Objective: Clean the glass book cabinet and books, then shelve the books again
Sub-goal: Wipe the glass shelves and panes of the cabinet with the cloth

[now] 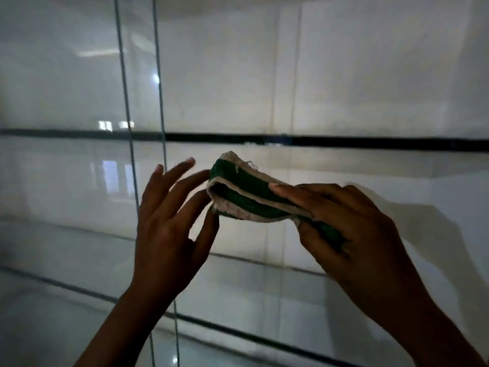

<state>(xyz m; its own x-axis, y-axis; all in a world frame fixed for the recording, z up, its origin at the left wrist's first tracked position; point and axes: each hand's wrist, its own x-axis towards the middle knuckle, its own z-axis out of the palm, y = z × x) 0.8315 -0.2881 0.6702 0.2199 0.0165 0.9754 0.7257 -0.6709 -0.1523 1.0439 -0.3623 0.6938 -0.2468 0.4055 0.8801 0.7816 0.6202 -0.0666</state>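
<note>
A folded green cloth with pale edges (pixel 238 192) hangs in the air in front of the glass cabinet. My right hand (pixel 352 231) grips its right end, fingers curled over the top and thumb below. My left hand (pixel 169 221) is beside the cloth's left end with fingers spread and nearly straight; the thumb and a fingertip touch the cloth's edge. Behind both hands a glass shelf (pixel 370 143) with a dark front edge runs across the cabinet. No books are in view.
The edges of the sliding glass doors (pixel 127 107) run vertically at the left, one just behind my left hand. A lower glass shelf (pixel 277 337) slants across the bottom. The white back panel (pixel 370 75) reflects light.
</note>
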